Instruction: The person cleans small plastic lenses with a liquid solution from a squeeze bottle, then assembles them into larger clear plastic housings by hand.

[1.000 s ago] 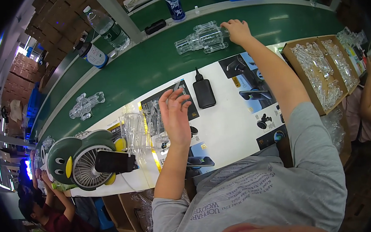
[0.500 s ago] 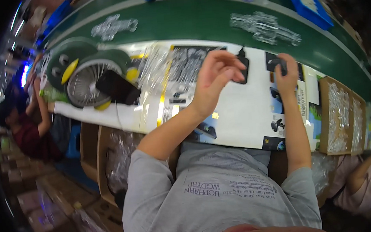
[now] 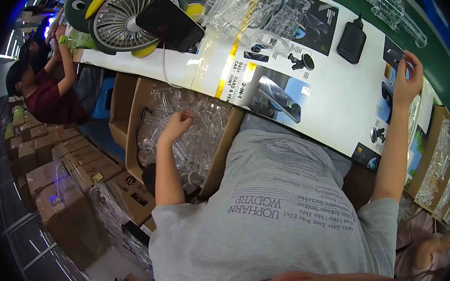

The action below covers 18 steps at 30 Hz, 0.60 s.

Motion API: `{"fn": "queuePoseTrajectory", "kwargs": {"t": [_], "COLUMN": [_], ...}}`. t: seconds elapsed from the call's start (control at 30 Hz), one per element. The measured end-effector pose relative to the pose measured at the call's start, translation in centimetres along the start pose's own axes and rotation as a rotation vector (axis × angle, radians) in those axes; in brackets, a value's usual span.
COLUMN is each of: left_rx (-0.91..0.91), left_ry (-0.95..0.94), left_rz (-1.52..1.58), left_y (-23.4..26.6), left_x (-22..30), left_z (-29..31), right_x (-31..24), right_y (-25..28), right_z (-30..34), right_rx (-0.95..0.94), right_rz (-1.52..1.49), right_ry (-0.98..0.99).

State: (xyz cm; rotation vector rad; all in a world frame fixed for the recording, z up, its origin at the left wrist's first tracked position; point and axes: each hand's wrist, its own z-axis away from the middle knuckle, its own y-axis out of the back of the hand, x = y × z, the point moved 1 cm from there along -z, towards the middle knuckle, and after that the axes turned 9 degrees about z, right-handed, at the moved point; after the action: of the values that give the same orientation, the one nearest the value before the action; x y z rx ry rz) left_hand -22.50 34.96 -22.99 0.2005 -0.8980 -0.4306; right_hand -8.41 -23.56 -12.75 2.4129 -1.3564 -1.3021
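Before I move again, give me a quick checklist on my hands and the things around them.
1. Left hand above the open cardboard box: ok.
2. Left hand empty: cannot tell, fingers curled.
3. Right hand empty: cannot tell, fingers bent.
4. Clear plastic parts in the box: ok.
5. Clear assembly lying on the green surface: ok.
6. Black device apart from both hands: ok.

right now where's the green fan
At the head view's upper left, the green fan sits on the white tabletop, partly hidden by the flat black device.
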Motion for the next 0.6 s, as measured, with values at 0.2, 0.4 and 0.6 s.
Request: {"fn": "queuePoseTrajectory", "kwargs": {"t": [0.2,0.4,0.6], "left_rx": [0.383,0.375,0.462], "left_ry": [0.008,0.258,0.197], "left_rz": [-0.722,-0.930,-1.021], "left_y": [-2.4,-3.3,-3.3], "left_x": [-8.9,-8.6,-6.0], "left_z": [-7.9,-10.1,-9.6], "right_x": [0.9,0.9,0.7], "right_y": [0.1,-0.3,0.0], "right_z": [0.4,0.7,0.3], "right_rx": [-0.017,-0.007,-0.003], "right_rz": [0.083,0.102,0.102], "right_ry": [-0.014,-0.009,0.003]}}
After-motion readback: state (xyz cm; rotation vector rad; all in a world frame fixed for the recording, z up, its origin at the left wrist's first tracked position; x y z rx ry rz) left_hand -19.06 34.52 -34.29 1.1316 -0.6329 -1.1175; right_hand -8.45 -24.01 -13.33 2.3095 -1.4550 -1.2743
